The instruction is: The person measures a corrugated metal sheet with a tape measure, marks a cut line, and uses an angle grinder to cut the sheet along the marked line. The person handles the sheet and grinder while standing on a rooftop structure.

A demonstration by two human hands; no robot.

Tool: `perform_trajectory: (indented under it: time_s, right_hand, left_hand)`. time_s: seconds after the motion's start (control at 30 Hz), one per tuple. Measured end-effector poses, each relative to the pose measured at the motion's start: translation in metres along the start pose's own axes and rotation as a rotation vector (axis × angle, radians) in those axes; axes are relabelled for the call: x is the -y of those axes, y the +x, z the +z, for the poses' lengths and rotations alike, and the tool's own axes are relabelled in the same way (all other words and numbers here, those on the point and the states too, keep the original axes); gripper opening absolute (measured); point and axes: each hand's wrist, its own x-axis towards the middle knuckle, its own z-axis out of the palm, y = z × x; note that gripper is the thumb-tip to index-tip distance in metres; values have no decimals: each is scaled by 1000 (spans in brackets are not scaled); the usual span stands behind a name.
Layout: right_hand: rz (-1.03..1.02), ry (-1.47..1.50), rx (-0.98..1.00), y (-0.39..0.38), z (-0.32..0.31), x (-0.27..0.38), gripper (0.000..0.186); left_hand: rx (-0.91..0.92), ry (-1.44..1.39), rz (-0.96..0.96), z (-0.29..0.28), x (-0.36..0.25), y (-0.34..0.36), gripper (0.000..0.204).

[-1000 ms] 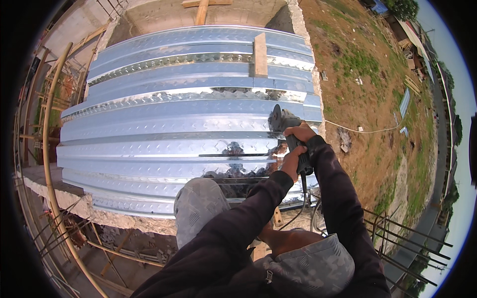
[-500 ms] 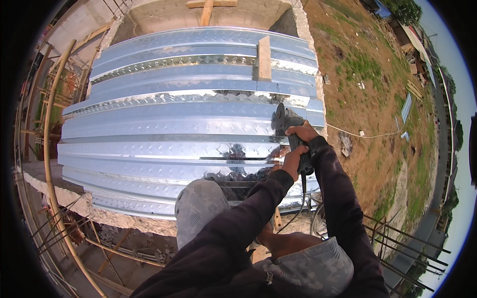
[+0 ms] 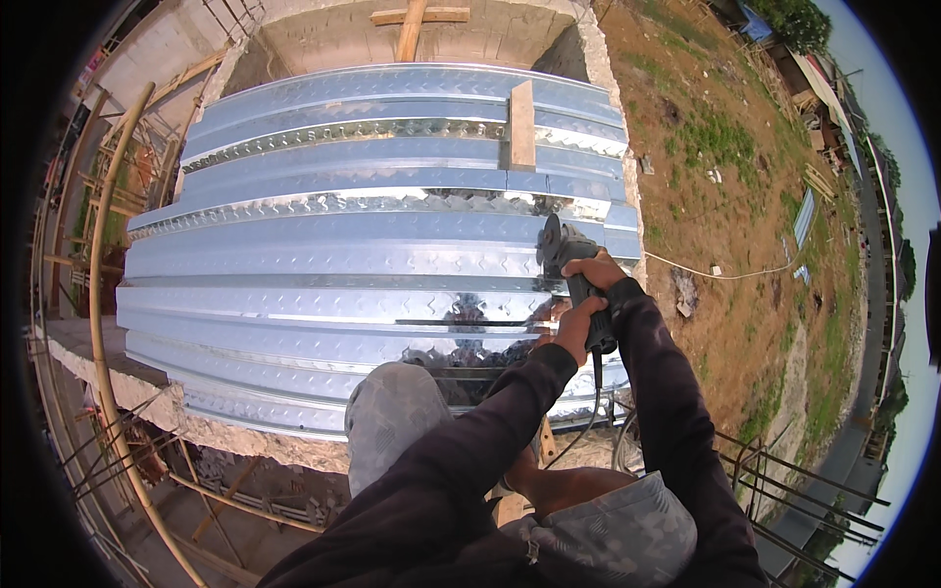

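A dark angle grinder with a round disc stands over the right part of the ribbed, shiny metal decking sheets. My right hand is closed round its front part, just behind the disc. Lower down, my left hand wraps round the grinder's body. The disc is upright at the raised metal rib. Whether it touches the metal, I cannot tell. A black cable runs from the grinder's rear down past my bent leg.
A short wooden board lies across the far sheets. Rough concrete walls border the decking. Rebar sticks out at lower right, and a bamboo pole stands at left. Bare ground with grass lies below to the right.
The whole view has shifted slightly, so the sheets and grinder appear a little lower. Both hands keep their hold, and the grinder stays near the same place on the sheets.
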Motion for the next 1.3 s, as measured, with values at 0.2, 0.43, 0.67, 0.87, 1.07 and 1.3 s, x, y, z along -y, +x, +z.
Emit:
perform_trajectory:
  time_s: [0.2, 0.43, 0.67, 0.87, 1.07, 1.3]
  right_hand:
    - [8, 48, 110, 19, -11, -4, 99]
    - [85, 19, 81, 2, -9, 15, 100]
    - [24, 31, 78, 20, -9, 2, 100]
    - [14, 9, 48, 11, -9, 18, 100]
    - [29, -5, 33, 16, -9, 15, 98]
    - [36, 35, 98, 7, -13, 29, 98]
  left_hand:
    - [-20, 27, 0, 13, -8, -2, 24]
    - [-44, 6, -16, 8, -8, 3, 24]
    - [-27, 7, -19, 8, -8, 9, 22]
    - [16, -15, -24, 0, -11, 18, 21]
    - [19, -22, -30, -1, -7, 23, 21]
    - [11, -1, -38, -1, -9, 26, 24]
